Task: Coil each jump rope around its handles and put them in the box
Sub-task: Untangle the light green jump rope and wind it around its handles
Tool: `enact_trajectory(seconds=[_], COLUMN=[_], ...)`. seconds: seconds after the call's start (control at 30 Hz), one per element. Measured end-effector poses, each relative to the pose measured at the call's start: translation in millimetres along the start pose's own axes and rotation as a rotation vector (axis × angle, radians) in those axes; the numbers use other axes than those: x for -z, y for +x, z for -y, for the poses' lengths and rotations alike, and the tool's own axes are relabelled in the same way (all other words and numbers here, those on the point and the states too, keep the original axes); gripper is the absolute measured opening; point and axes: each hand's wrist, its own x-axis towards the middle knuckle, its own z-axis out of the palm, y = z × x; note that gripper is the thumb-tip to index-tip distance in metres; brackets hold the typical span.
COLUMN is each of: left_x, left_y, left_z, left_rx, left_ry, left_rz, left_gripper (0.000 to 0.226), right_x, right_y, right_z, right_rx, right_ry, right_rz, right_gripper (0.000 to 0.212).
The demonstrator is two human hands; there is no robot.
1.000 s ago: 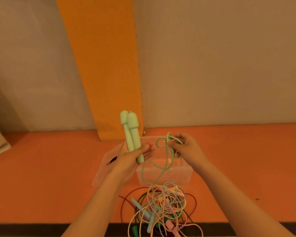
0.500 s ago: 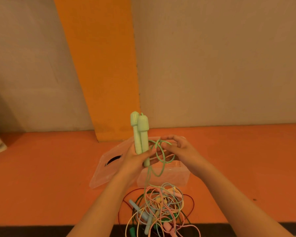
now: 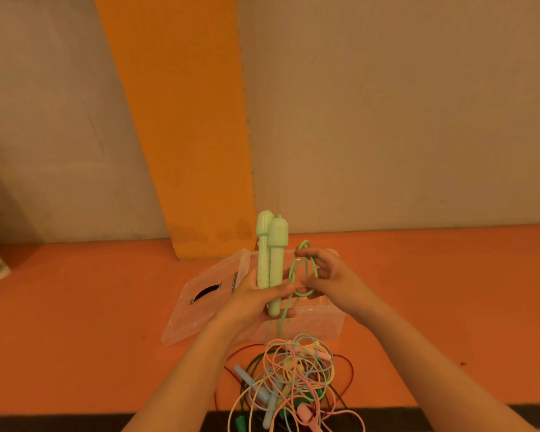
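Raised higher, cord loop [image 3: 291, 272] sits pinched in right hand [image 3: 334, 279] beside handles [image 3: 273, 257] left hand [image 3: 255, 304] grips upright (over box [image 3: 313, 323] rim).

mint-green handles [image 3: 270, 260], orange floor [image 3: 75, 322], beige wall [image 3: 387, 120].

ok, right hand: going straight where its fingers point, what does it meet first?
Probably the two mint green handles, held upright by the left hand: the right hand, pinching the green cord, points leftward at them. Depth is unclear from one view, so it might pass just in front.
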Motion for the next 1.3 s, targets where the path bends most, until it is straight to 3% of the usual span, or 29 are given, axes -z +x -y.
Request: enact_trajectory(seconds=[0.1, 0.23, 0.47, 0.63, 0.87, 1.03, 1.13, 1.3], left_x=[1, 8, 22, 30, 27, 22, 22, 23], left_y=[1, 3, 6, 0, -1, 1, 2, 2], left_z=[0, 0, -6, -18, -22, -26, -26, -24], left_rx=[0.021, -0.008, -0.183, -0.27, -0.301, -0.299, -0.286, -0.244], left_ry=[0.066, 0.129, 0.106, -0.037, -0.103, -0.195, -0.238, -0.155], left_rz=[0.005, -0.08, -0.325, -0.437, -0.438, -0.451, -0.43, -0.372], left_gripper=[0.044, 0.045, 0.034, 0.027, 0.024, 0.025, 0.022, 0.017], right_x=[2, 15, 31, 52, 48, 46, 44, 31], right_y=[1, 7, 11, 9, 8, 9, 7, 4], right_z=[-4, -10, -15, -19, -23, -26, -22, -8], right_rx=[0.011, 0.061, 0.022, -0.043, -0.054, -0.11, -0.148, -0.173], right_ry=[-0.053, -0.097, -0.089, -0.013, -0.118, -0.219, -0.164, -0.017], right_rz=[-0.045, -0.244, -0.37, -0.49, -0.448, -0.432, -0.388, -0.302], right_gripper=[0.046, 0.053, 0.046, 0.051, 0.044, 0.022, 0.008, 0.009])
